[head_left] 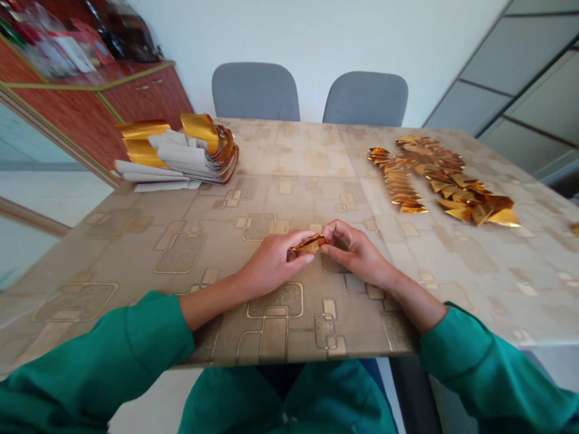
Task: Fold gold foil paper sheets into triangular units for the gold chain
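Observation:
My left hand and my right hand meet at the middle of the table, low over its top. Both pinch one small folded piece of gold foil paper between thumb and fingers, the left at its near end and the right at its far end. The fingers of both hands are closed round it. Green sleeves cover both forearms.
A stack of gold and white paper sheets lies at the back left of the patterned table. Several folded gold pieces lie in rows at the back right. Two grey chairs stand behind the table, a red cabinet at left.

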Demonstrator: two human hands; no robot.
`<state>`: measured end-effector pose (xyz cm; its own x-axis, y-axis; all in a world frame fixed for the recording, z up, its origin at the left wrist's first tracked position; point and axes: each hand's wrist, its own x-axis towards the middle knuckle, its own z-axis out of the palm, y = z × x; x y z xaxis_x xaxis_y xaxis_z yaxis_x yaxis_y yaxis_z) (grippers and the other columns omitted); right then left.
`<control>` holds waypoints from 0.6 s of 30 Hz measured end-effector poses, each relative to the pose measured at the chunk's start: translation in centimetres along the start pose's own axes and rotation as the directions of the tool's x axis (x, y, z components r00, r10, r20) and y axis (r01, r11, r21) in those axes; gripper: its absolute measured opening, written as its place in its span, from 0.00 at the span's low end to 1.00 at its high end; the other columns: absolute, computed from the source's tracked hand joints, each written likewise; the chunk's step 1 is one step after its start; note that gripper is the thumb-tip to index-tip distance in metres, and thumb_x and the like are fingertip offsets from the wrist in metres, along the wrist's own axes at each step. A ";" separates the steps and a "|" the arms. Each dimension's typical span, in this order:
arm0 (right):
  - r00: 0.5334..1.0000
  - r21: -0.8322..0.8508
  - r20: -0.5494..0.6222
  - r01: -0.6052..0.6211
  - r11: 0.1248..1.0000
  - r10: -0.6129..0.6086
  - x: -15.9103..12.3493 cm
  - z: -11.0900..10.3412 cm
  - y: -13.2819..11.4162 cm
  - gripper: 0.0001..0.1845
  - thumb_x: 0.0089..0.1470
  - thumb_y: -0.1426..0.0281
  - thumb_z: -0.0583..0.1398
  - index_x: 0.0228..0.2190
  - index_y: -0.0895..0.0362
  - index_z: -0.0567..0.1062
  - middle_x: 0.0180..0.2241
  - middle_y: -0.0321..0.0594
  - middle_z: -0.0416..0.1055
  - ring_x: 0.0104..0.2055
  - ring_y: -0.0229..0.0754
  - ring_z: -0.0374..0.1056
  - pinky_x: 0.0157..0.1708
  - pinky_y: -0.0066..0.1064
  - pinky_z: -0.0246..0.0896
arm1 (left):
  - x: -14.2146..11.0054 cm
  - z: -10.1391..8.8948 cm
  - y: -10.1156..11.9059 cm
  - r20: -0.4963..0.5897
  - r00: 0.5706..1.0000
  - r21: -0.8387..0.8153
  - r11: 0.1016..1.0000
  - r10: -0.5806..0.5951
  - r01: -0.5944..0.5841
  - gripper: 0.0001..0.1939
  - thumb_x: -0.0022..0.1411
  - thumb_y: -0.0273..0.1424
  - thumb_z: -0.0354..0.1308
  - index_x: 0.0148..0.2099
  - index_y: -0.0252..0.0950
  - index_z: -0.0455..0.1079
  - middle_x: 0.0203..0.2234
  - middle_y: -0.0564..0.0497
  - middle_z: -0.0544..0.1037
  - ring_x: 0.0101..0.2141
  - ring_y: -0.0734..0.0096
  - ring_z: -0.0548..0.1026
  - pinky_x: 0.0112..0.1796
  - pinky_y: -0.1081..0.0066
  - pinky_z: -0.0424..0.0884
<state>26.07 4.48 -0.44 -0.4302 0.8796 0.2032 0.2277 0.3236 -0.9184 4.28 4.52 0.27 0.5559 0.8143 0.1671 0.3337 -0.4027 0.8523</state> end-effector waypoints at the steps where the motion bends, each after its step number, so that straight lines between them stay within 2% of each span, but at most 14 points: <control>1: 1.000 0.052 0.010 -0.020 0.998 0.019 0.0 0.0 0.0 0.09 0.59 0.62 0.60 0.37 0.54 0.67 0.33 0.34 0.67 0.35 0.38 0.64 0.36 0.31 0.59 | -0.1 0.1 -0.3 -0.018 1.000 -0.057 0.998 -0.011 0.010 0.22 0.62 0.29 0.57 0.59 0.36 0.69 0.46 0.47 0.80 0.34 0.71 0.77 0.36 0.71 0.73; 4: 0.997 0.179 0.057 -0.067 0.982 0.058 0.2 -0.1 -0.3 0.12 0.60 0.60 0.61 0.40 0.54 0.66 0.34 0.35 0.68 0.35 0.37 0.64 0.35 0.31 0.59 | -0.5 0.3 -1.2 -0.050 0.998 -0.205 0.978 -0.037 0.026 0.26 0.60 0.28 0.58 0.61 0.33 0.67 0.45 0.46 0.80 0.37 0.71 0.79 0.40 0.70 0.75; 8: 0.990 0.276 0.106 -0.123 0.953 0.097 0.3 0.2 -0.6 0.14 0.60 0.60 0.61 0.42 0.53 0.65 0.34 0.35 0.67 0.34 0.37 0.63 0.33 0.30 0.60 | -0.7 0.4 -1.5 -0.076 0.994 -0.341 0.939 -0.083 0.053 0.22 0.60 0.32 0.61 0.56 0.32 0.70 0.46 0.44 0.80 0.39 0.70 0.80 0.43 0.68 0.77; 11: 0.986 0.338 0.124 -0.148 0.929 0.112 0.2 0.6 -0.6 0.15 0.60 0.60 0.61 0.44 0.52 0.64 0.32 0.34 0.65 0.32 0.36 0.60 0.29 0.28 0.59 | -0.7 0.4 -1.2 -0.086 0.993 -0.414 0.909 -0.086 0.043 0.19 0.61 0.33 0.62 0.54 0.32 0.72 0.46 0.44 0.81 0.37 0.70 0.81 0.41 0.69 0.78; 14: 0.986 0.340 0.124 -0.151 0.928 0.115 0.2 1.0 -0.6 0.14 0.60 0.60 0.61 0.42 0.52 0.64 0.32 0.33 0.64 0.30 0.35 0.58 0.27 0.27 0.57 | -0.8 0.5 -1.1 -0.117 0.991 -0.432 0.902 -0.071 0.014 0.18 0.62 0.32 0.61 0.53 0.31 0.72 0.45 0.44 0.81 0.35 0.71 0.82 0.39 0.71 0.79; 18: 0.992 0.263 0.077 -0.112 0.958 0.095 0.1 1.4 -1.2 0.12 0.61 0.60 0.60 0.41 0.52 0.65 0.31 0.33 0.64 0.29 0.36 0.58 0.27 0.28 0.53 | -0.9 0.5 -1.0 -0.141 0.986 -0.429 0.903 -0.094 0.025 0.15 0.62 0.32 0.61 0.49 0.31 0.73 0.39 0.46 0.83 0.32 0.72 0.82 0.36 0.74 0.78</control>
<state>24.53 3.69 0.21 -0.4730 0.8766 0.0884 0.0367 0.1198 -0.9921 3.80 3.98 -0.93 0.4091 0.8994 0.1540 -0.0117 -0.1636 0.9865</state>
